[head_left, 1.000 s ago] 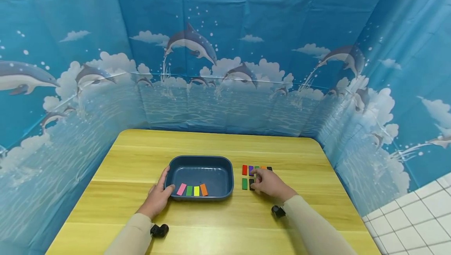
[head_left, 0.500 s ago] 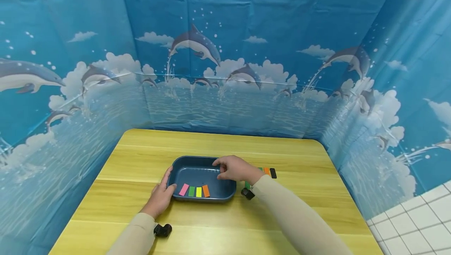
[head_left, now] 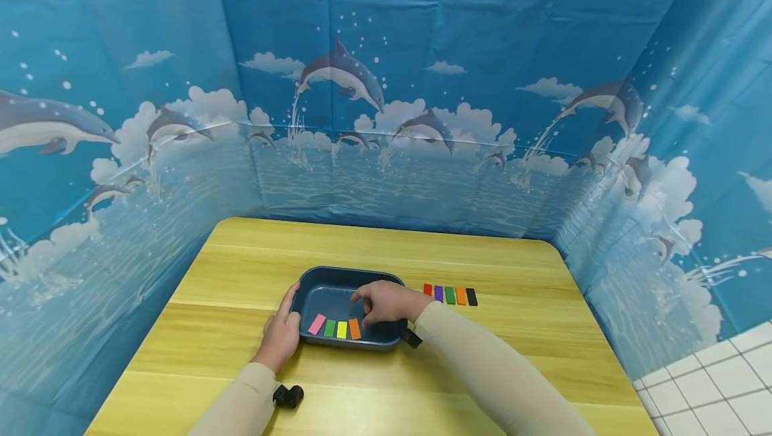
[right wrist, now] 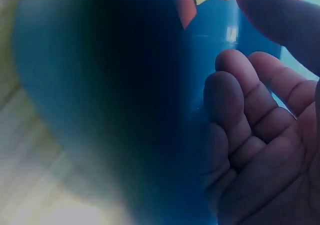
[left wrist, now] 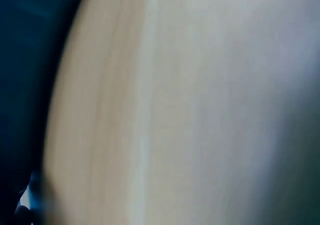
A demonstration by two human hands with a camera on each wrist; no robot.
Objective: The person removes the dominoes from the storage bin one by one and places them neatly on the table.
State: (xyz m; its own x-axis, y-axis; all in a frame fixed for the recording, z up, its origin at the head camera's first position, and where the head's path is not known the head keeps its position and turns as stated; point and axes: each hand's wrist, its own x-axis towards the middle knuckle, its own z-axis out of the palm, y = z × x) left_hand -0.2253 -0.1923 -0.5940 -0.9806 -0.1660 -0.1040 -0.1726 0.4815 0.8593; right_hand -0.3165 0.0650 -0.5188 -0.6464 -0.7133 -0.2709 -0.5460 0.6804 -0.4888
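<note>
A dark blue tray (head_left: 352,344) stands on the table. In it, near the front wall, lie four flat blocks: pink (head_left: 317,324), green (head_left: 330,327), yellow (head_left: 342,329) and orange (head_left: 354,329). My left hand (head_left: 282,332) rests against the tray's left wall, fingers stretched along it. My right hand (head_left: 386,303) reaches down inside the tray, just right of the orange block. In the right wrist view its fingers (right wrist: 235,90) are bent and no block shows among them. Whether it pinches something is hidden.
Right of the tray on the wooden table (head_left: 512,355) is a row of blocks: red (head_left: 427,289), purple (head_left: 439,294), green (head_left: 449,295), orange (head_left: 461,296) and black (head_left: 472,297). My right sleeve covers the spot in front of them. A dolphin-print curtain (head_left: 374,175) surrounds the table.
My right hand has gone from the black block in the front row leftward into the tray and lower, toward the orange block. My left hand stays at the tray, its thumb shifted slightly.
</note>
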